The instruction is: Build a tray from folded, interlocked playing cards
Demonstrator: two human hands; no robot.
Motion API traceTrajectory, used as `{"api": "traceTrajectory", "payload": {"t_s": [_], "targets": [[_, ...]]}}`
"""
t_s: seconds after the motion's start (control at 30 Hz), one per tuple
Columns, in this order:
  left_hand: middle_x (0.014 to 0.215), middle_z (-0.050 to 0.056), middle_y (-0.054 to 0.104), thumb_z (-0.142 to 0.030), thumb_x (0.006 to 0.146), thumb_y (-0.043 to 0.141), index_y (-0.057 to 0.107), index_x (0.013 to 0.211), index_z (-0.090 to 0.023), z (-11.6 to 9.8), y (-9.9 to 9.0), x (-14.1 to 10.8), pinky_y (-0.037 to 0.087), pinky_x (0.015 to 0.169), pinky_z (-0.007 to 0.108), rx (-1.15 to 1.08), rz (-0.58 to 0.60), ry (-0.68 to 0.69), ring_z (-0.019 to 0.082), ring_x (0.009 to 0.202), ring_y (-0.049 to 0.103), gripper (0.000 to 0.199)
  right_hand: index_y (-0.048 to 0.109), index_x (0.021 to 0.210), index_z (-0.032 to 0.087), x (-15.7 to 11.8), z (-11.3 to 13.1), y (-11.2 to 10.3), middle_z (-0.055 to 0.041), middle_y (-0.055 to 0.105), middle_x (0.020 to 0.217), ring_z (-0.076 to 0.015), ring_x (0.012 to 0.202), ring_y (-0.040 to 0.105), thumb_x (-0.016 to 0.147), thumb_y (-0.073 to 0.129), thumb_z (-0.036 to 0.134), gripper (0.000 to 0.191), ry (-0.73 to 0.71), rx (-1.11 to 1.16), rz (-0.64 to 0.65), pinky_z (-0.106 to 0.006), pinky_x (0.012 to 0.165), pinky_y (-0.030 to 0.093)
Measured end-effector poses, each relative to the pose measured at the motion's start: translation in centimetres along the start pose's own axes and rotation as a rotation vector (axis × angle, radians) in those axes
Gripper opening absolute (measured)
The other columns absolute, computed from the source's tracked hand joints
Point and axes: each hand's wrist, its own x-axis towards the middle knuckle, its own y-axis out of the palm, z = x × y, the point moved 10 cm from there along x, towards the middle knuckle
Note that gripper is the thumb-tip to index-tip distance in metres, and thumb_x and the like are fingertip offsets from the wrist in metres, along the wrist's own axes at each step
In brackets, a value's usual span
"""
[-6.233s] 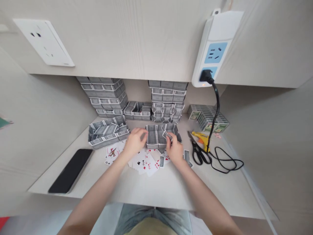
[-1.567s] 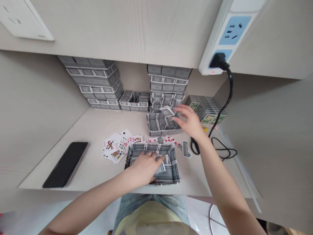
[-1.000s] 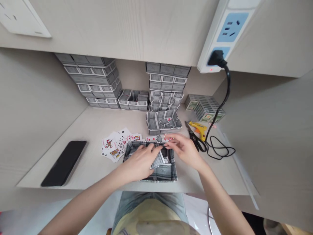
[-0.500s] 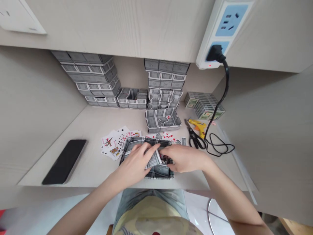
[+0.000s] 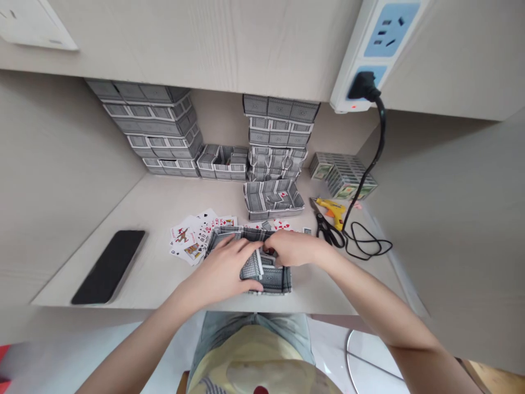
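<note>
A box made of folded playing cards (image 5: 275,280) lies near the table's front edge, with patterned card pieces inside. My left hand (image 5: 227,268) spans its left part, fingers curved round a folded card piece (image 5: 251,266) that stands tilted in the box. My right hand (image 5: 291,247) reaches into the right part from above, fingers bent together; what they hold, if anything, is hidden. Loose playing cards (image 5: 184,235) are fanned out left of and behind the box. Just behind it sits an open card tray (image 5: 274,210) with small pieces in it.
A black phone (image 5: 109,267) lies at the left. Black scissors (image 5: 328,230), a yellow glue gun (image 5: 333,210) and its cable are at the right. Tall stacks of card boxes (image 5: 164,131) stand behind. A power strip (image 5: 375,52) hangs on the upper panel.
My right hand has moved slightly left and its fingers have drawn closer together. My left hand has shifted a little, its thumb now further right along the box. The camera view has moved slightly.
</note>
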Motion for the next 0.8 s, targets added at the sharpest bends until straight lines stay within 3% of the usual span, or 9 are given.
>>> {"api": "traceTrajectory", "payload": {"t_s": [0.1, 0.3, 0.47, 0.57, 0.67, 0.8], "targets": [[0.108, 0.006, 0.055, -0.056, 0.062, 0.062, 0.046, 0.117, -0.024, 0.1, -0.3, -0.2, 0.03, 0.095, 0.045, -0.027, -0.011, 0.014, 0.026, 0.105, 0.046, 0.065, 0.064, 0.083, 0.011, 0.4, 0.1, 0.4, -0.0071, 0.063, 0.07, -0.0128, 0.057, 0.05, 0.061, 0.054, 0.012, 0.025, -0.016, 0.013, 0.023, -0.021, 0.046, 0.03], [0.103, 0.006, 0.057, -0.05, 0.066, 0.061, 0.046, 0.116, -0.024, 0.3, -0.9, -0.9, 0.037, 0.085, 0.043, -0.013, -0.056, -0.026, 0.025, 0.099, 0.047, 0.059, 0.063, 0.096, 0.016, 0.4, -0.8, 0.6, -0.0057, 0.066, 0.088, -0.0134, 0.067, 0.056, 0.062, 0.053, 0.01, 0.036, -0.021, 0.148, 0.012, -0.019, 0.052, 0.034], [0.094, 0.005, 0.059, -0.047, 0.068, 0.059, 0.05, 0.109, -0.021, -0.8, -1.5, -1.6, 0.028, 0.095, 0.048, 0.031, -0.136, 0.058, 0.024, 0.094, 0.05, 0.05, 0.064, 0.09, 0.014, 0.1, -0.4, 0.7, -0.0052, 0.065, 0.077, -0.0135, 0.062, 0.054, 0.061, 0.054, 0.014, 0.03, -0.045, 0.102, 0.022, -0.02, 0.048, 0.032], [0.09, 0.006, 0.058, -0.048, 0.07, 0.055, 0.051, 0.108, -0.02, -1.1, -1.1, -2.1, 0.03, 0.093, 0.047, 0.032, -0.115, 0.087, 0.023, 0.091, 0.05, 0.047, 0.064, 0.085, 0.014, 0.1, -0.3, 0.5, -0.0054, 0.064, 0.073, -0.0133, 0.059, 0.051, 0.061, 0.055, 0.018, 0.026, -0.023, 0.067, -0.002, -0.021, 0.047, 0.03], [0.098, 0.007, 0.057, -0.049, 0.07, 0.055, 0.05, 0.109, -0.02, -1.0, -0.5, -2.1, 0.034, 0.09, 0.046, 0.034, -0.063, 0.07, 0.025, 0.096, 0.049, 0.049, 0.065, 0.082, 0.013, 0.3, 0.0, 0.5, -0.005, 0.063, 0.07, -0.0128, 0.057, 0.05, 0.061, 0.055, 0.019, 0.024, -0.013, 0.069, -0.004, -0.021, 0.046, 0.029], [0.11, 0.008, 0.054, -0.053, 0.064, 0.059, 0.047, 0.114, -0.021, -1.0, -0.2, -1.9, 0.028, 0.098, 0.05, 0.027, -0.054, 0.077, 0.026, 0.104, 0.047, 0.06, 0.066, 0.082, 0.013, 0.3, 0.8, 0.4, -0.0032, 0.064, 0.071, -0.0119, 0.06, 0.052, 0.061, 0.053, 0.012, 0.025, -0.106, 0.157, -0.001, -0.02, 0.05, 0.033]]}}
